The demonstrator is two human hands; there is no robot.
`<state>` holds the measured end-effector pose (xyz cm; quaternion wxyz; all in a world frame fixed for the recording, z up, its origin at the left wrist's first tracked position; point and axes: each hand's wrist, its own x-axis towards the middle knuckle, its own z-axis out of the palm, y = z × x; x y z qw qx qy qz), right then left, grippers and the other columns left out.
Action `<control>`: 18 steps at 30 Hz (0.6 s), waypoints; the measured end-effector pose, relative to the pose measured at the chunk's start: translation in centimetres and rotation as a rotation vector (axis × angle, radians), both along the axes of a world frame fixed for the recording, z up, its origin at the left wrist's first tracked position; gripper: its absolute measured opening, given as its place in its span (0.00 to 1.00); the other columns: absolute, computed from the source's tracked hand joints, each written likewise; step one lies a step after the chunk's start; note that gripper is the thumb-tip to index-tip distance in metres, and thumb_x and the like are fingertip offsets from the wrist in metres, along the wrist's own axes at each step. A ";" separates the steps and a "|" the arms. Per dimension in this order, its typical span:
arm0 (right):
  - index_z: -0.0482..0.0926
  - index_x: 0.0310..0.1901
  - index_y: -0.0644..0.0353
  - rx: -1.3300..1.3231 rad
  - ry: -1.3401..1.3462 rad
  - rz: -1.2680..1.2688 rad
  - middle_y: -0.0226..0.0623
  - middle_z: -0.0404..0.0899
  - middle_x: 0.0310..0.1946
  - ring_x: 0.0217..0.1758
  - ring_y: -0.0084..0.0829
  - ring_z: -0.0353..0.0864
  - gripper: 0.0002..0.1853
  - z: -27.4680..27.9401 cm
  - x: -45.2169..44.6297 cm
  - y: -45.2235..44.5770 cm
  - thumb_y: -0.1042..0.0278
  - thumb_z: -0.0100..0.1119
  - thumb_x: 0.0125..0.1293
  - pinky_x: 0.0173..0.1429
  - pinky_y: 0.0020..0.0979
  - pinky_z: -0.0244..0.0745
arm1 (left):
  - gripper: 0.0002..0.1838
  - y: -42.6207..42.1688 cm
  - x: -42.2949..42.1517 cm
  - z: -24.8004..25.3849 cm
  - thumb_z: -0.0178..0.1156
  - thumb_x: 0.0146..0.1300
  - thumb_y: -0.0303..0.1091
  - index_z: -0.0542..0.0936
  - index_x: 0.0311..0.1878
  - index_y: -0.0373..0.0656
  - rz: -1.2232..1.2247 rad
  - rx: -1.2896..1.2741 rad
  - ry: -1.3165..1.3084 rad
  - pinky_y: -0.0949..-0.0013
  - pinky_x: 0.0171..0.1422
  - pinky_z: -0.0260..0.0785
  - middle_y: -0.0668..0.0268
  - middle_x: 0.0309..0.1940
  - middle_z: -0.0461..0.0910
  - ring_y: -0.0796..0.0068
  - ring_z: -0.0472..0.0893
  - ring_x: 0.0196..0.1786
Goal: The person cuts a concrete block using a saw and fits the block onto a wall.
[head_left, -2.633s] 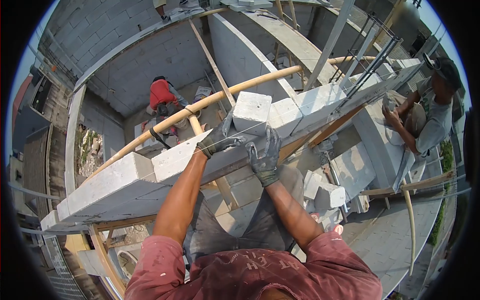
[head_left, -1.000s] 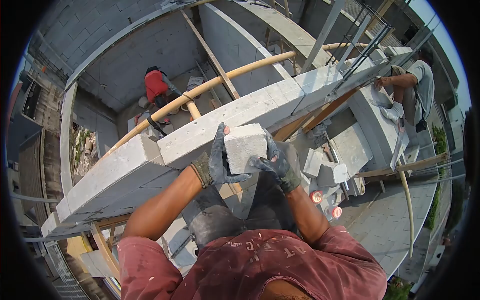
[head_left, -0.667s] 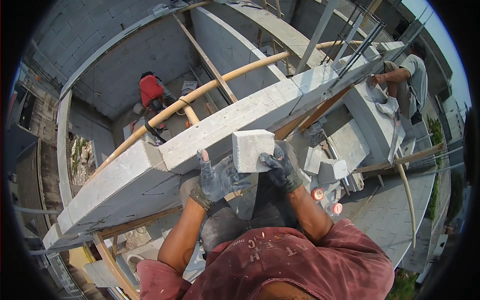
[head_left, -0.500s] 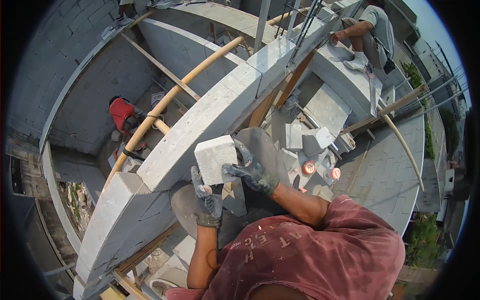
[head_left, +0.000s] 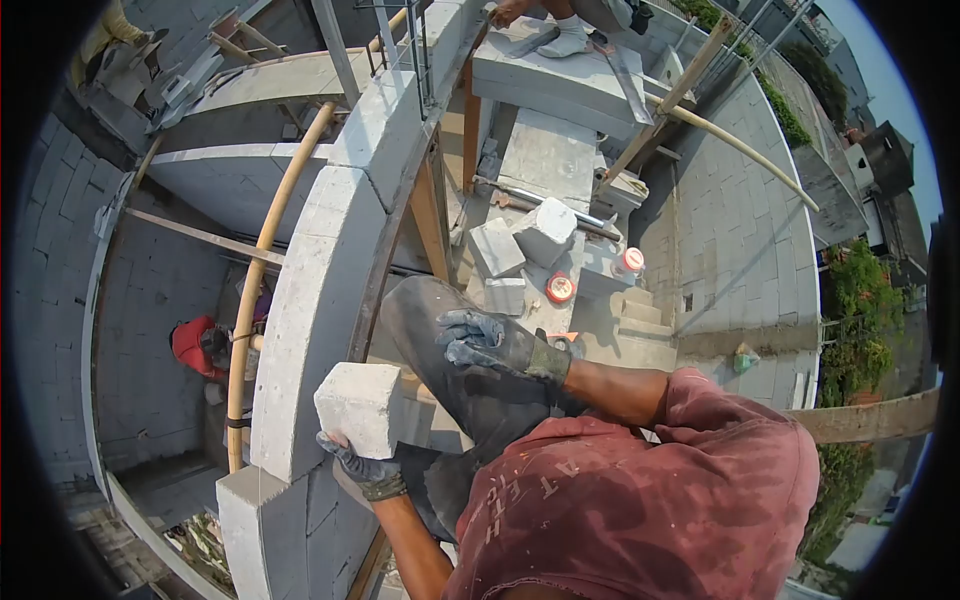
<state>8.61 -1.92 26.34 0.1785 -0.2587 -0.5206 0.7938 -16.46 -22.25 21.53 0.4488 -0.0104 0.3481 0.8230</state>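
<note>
My left hand, in a grey work glove, grips the lower side of a small white concrete block. This block is held close beside the curved block wall. Above my right thigh is my right hand, gloved too, with loosely bent fingers and nothing in them. A lower step of the wall lies just left of and below my left hand. Part of my left palm is hidden by the block.
Bamboo poles cross left of the wall, above a deep space with a person in red. Below right lie cut blocks and a red-lidded tub. Another person sits by a handsaw on a ledge at the top.
My right hand has let go of the block and moved off to its right. My left hand alone now holds the block, nearer the wall. The whole view has turned to the right.
</note>
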 end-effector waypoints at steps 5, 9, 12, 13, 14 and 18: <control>0.72 0.69 0.65 0.209 -0.168 -0.282 0.36 0.83 0.52 0.56 0.26 0.83 0.24 -1.5 4.4 3.1 0.67 0.64 0.75 0.64 0.30 0.80 | 0.43 0.1 -0.9 -2.8 0.53 0.73 0.66 0.61 0.79 0.46 -0.256 0.321 -0.182 0.43 0.80 0.60 0.60 0.79 0.63 0.54 0.66 0.77; 0.73 0.66 0.66 0.116 -0.153 -0.399 0.37 0.84 0.51 0.51 0.27 0.85 0.22 -4.4 5.5 3.8 0.67 0.62 0.76 0.58 0.32 0.83 | 0.46 0.1 -0.1 -2.7 0.52 0.71 0.70 0.60 0.80 0.44 -0.284 0.368 -0.165 0.43 0.81 0.57 0.59 0.79 0.62 0.53 0.64 0.78; 0.80 0.55 0.64 0.083 -0.081 -0.441 0.30 0.82 0.40 0.41 0.20 0.81 0.13 -4.4 4.4 3.3 0.64 0.63 0.76 0.48 0.26 0.81 | 0.48 -0.7 0.3 -3.5 0.54 0.70 0.70 0.60 0.79 0.43 -0.192 0.251 -0.205 0.43 0.79 0.59 0.58 0.79 0.63 0.52 0.65 0.77; 0.80 0.54 0.64 0.091 -0.086 -0.424 0.30 0.82 0.40 0.41 0.20 0.81 0.13 -4.4 4.1 3.2 0.63 0.63 0.76 0.48 0.27 0.81 | 0.48 -0.8 0.6 -3.2 0.54 0.70 0.70 0.60 0.79 0.43 -0.175 0.257 -0.201 0.43 0.79 0.59 0.58 0.79 0.63 0.52 0.65 0.77; 0.81 0.52 0.64 0.157 -0.114 -0.424 0.31 0.83 0.40 0.42 0.21 0.82 0.14 -5.0 3.7 3.0 0.61 0.64 0.76 0.48 0.27 0.81 | 0.48 -0.8 1.0 -2.9 0.55 0.69 0.70 0.60 0.79 0.42 -0.181 0.262 -0.214 0.42 0.79 0.60 0.57 0.78 0.63 0.52 0.66 0.76; 0.81 0.52 0.64 0.354 -0.312 -0.399 0.31 0.85 0.39 0.40 0.21 0.82 0.15 -2.9 2.3 2.4 0.60 0.65 0.75 0.48 0.27 0.81 | 0.49 -1.6 1.5 -3.5 0.58 0.67 0.70 0.62 0.78 0.40 -0.155 0.232 -0.262 0.43 0.76 0.64 0.55 0.76 0.65 0.50 0.70 0.73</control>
